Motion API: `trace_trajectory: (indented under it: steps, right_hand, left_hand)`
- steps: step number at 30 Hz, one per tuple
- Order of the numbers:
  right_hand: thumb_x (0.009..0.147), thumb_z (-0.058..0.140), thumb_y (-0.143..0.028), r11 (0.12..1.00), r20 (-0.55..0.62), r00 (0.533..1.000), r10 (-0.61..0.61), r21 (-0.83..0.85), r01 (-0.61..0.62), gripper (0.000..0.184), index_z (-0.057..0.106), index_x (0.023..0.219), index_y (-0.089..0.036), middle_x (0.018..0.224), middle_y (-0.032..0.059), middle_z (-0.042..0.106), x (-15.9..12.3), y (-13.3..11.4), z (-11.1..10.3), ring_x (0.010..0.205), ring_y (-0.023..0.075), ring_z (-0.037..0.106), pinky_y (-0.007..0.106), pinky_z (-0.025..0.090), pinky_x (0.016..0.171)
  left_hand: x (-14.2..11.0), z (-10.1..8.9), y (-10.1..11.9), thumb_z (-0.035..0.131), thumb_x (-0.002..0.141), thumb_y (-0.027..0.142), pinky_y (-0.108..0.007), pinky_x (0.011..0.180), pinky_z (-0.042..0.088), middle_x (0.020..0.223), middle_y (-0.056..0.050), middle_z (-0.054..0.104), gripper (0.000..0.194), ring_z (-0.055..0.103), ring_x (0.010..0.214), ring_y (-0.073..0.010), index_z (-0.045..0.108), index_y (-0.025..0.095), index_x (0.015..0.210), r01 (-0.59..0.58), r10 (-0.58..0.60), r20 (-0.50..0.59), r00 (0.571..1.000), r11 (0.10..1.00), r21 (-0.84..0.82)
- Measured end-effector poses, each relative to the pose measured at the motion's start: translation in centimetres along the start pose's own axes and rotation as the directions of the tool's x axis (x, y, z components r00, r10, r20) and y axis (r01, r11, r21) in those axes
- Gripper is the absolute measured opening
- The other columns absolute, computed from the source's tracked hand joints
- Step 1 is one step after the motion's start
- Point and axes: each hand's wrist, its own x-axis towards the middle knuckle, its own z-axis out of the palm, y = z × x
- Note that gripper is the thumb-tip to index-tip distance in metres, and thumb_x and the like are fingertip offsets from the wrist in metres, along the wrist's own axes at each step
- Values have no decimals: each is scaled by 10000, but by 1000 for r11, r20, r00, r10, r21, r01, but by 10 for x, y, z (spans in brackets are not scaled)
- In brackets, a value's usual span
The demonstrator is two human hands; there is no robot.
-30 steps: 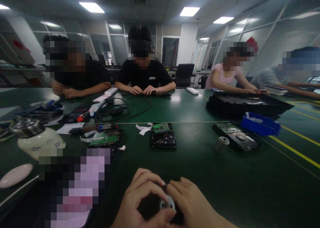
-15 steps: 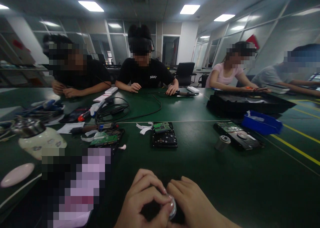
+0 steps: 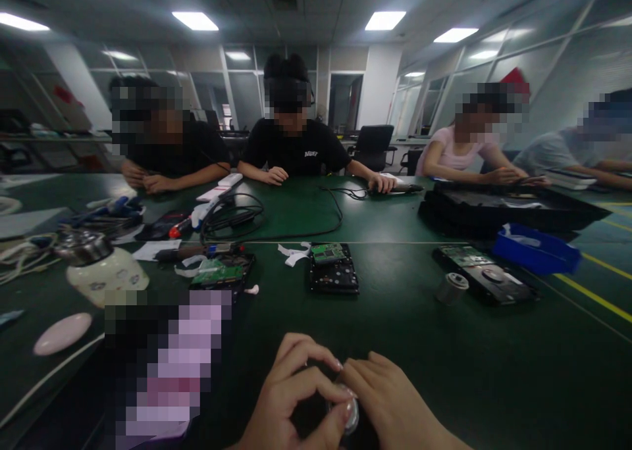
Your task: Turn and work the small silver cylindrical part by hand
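Note:
At the bottom edge of the view my left hand and my right hand meet over the green table. Both are curled around a small round silver part on a dark object that my fingers mostly hide. My left thumb and forefinger pinch the part's rim. My right hand's fingers press together against it from the right.
A hard drive with a green circuit board lies ahead, another opened drive and a small metal cylinder to the right, a blue bin behind. A white jar, cables and tools lie left. Several people sit across the table.
The view has shifted a little, so everything sits further right. The person opposite has moved one hand out to the right along the table. My hands stay closed on the silver part.

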Motion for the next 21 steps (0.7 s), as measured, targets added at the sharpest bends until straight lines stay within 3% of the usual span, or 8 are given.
trace_trajectory:
  steps: [4,7,10,12,14,17,21]
  right_hand:
    - [747,582,-406,999,1,1000,21,-25,-21,218,551,806,-198,757,36,626,0,0,1,662,192,569,351,411,760]
    - [718,598,-384,999,10,1000,12,-36,-11,218,555,813,-193,762,36,634,2,2,2,667,203,576,353,416,729]
    - [717,603,-392,1000,0,1000,5,-23,-5,275,570,888,-180,828,57,658,2,2,3,715,220,597,357,418,735]
    - [722,607,-402,1000,-16,1000,15,-12,-15,282,571,896,-182,850,64,665,2,2,3,726,218,599,361,416,763]
    - [713,628,-401,1000,-21,999,26,-1,-26,283,572,893,-190,848,60,669,1,2,3,726,217,599,366,415,779]
    - [710,654,-403,999,-2,999,33,5,-33,308,579,920,-191,867,59,676,2,2,2,728,222,605,371,417,775]
    - [711,652,-403,999,15,999,32,-6,-31,310,580,922,-187,881,59,678,3,3,3,753,230,618,368,419,761]
  left_hand:
    - [2,-3,2,673,792,126,-326,797,484,875,-28,661,90,559,893,-195,672,216,791,-21,20,40,999,1000,17]
    - [3,-6,1,658,842,207,-327,789,485,860,-20,673,41,568,886,-200,686,231,825,-4,4,11,1000,999,43]
    - [6,-8,-6,614,879,260,-402,798,471,864,-25,686,101,575,900,-238,715,265,878,150,-129,-122,984,971,188]
    - [9,-7,-13,648,850,277,-488,809,444,917,-39,692,96,569,946,-289,741,296,865,307,-250,-207,946,898,317]
    - [11,-5,-19,707,793,272,-552,814,417,1013,-51,681,83,543,1018,-343,761,330,819,392,-331,-211,920,816,425]
    - [12,-3,-24,719,771,247,-581,829,405,1123,-51,652,129,503,1096,-371,769,356,820,395,-359,-174,917,755,524]
    - [9,-2,-26,699,791,261,-590,834,422,1187,-65,635,239,494,1114,-367,735,358,1006,362,-315,-182,931,748,556]
